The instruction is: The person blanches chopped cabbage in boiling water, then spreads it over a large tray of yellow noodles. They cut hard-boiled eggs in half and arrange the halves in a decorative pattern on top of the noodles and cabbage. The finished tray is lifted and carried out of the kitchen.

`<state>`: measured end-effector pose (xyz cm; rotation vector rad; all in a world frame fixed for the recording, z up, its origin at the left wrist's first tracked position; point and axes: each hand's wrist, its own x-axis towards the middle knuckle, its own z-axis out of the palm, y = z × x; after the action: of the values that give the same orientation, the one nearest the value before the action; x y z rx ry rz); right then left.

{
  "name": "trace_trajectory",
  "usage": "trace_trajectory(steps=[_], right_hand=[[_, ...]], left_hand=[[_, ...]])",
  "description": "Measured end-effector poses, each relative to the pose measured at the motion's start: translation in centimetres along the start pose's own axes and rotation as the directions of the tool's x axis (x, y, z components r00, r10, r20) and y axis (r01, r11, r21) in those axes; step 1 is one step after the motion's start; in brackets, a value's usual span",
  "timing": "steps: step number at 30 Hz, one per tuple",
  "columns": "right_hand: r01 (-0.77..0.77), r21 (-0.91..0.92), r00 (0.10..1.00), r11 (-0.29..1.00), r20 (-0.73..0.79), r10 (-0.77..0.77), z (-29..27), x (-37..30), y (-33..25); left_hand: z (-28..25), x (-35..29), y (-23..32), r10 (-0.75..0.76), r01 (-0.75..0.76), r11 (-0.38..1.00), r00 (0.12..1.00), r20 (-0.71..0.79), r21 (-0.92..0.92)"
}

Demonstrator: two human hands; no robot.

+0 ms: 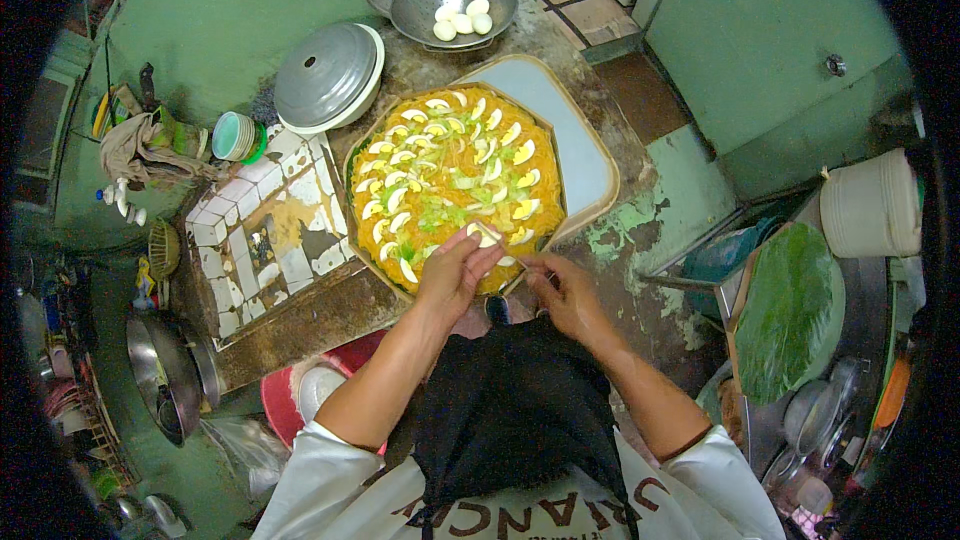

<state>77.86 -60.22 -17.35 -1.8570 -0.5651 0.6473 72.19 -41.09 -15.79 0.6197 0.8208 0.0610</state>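
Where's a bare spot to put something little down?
On the blue tray, between the noodles and the tray's right rim. Crowded: the counter's back, with colander and lidded bowl, and the noodles' near edge, by the left hand and right hand.

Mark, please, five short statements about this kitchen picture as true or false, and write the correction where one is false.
1. The left hand holds an egg piece. True.
2. The right hand is inside the colander. False: the right hand holds a thin tool, far from the colander.
3. Egg slices are spread over the orange food. True.
4. The whole eggs lie on the green leaf. False: the whole eggs are in the colander; the green leaf is at the right side, below the white bucket in the picture.
5. Five whole eggs are visible in the colander. True.
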Motion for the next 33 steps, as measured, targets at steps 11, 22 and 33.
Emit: trace_trajectory(steps=[11, 22, 33], right_hand=[[-0.257, 0.282, 0.963, 0.924, 0.153, 0.222, 0.1, -1.3, -2.8], [-0.364, 0.332, 0.929, 0.870, 0.201, 0.312, 3.6, -0.6, -0.5], [-0.197, 0.313, 0.980, 0.929, 0.104, 0.172, 6.5, -3.0, -1.1]], left_hand=[[0.0, -0.4, -0.3, 0.054, -0.039, 0.989, 0.994, -0.099, 0.144], [-2.1, -1.0, 0.9, 0.025, -0.006, 0.991, 0.990, -0.138, 0.134], [-3.5, -2.0, 3.0, -0.081, 0.107, 0.941, 0.992, -0.095, 0.320]])
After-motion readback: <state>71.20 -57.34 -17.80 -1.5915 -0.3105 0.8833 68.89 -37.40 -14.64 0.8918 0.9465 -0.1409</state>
